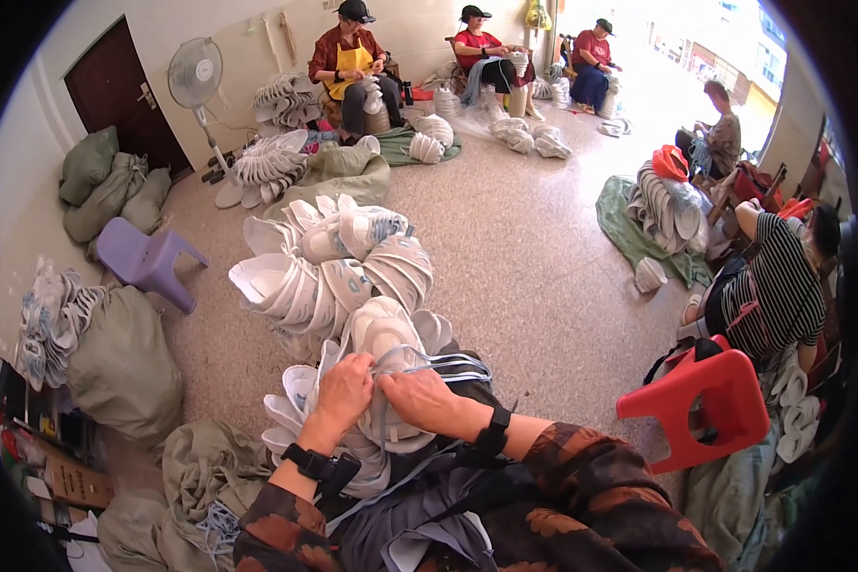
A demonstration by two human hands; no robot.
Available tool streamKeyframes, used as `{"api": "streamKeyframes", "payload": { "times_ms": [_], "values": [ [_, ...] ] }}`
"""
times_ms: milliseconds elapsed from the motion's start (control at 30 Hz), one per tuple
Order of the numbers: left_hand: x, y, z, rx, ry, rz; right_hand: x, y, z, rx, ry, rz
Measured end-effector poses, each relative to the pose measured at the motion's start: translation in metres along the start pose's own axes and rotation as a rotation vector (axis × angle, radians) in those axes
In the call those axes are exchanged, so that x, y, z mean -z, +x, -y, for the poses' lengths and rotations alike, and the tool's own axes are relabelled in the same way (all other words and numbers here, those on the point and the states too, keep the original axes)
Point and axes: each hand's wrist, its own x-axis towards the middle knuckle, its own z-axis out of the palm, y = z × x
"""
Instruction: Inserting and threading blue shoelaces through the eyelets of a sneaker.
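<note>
Pinching pale-blue laces point(459, 361), the left hand point(349, 389) and right hand point(421, 397) sat close together over a white shoe point(385, 327) at the lap's point(396, 536) far edge, near stacked shoes point(319, 291).

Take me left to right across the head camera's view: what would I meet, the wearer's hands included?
Purple chair → left hand → right hand → distant co-worker's dark blue skirt → red stool → white shoes at far right.

At the white shoe point(386, 329), the left hand point(351, 389) and right hand point(421, 397) pinch pale-blue laces point(456, 360); left of it stands 1 purple chair point(135, 255), right of it 1 red stool point(665, 398).
</note>
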Motion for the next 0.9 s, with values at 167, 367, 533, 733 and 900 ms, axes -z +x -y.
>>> {"api": "streamKeyframes", "payload": {
  "times_ms": [167,367,533,733,900],
  "values": [
    [0.011,0.001,-0.006,-0.04,-0.111,0.032,-0.008,0.001,-0.007,-0.089,0.118,0.026],
    [0.014,0.001,-0.005,-0.043,-0.145,0.03,-0.013,0.015,-0.004,-0.209,0.16,-0.015],
    [0.017,0.002,-0.007,-0.029,-0.178,0.046,-0.017,0.026,-0.005,-0.182,0.017,0.029],
    [0.014,0.002,-0.006,-0.023,-0.22,0.026,-0.02,0.026,-0.003,-0.155,-0.094,0.025],
    [0.013,0.002,-0.003,-0.027,-0.205,0.035,-0.016,0.026,-0.003,-0.162,-0.07,0.051]
  ]
}}
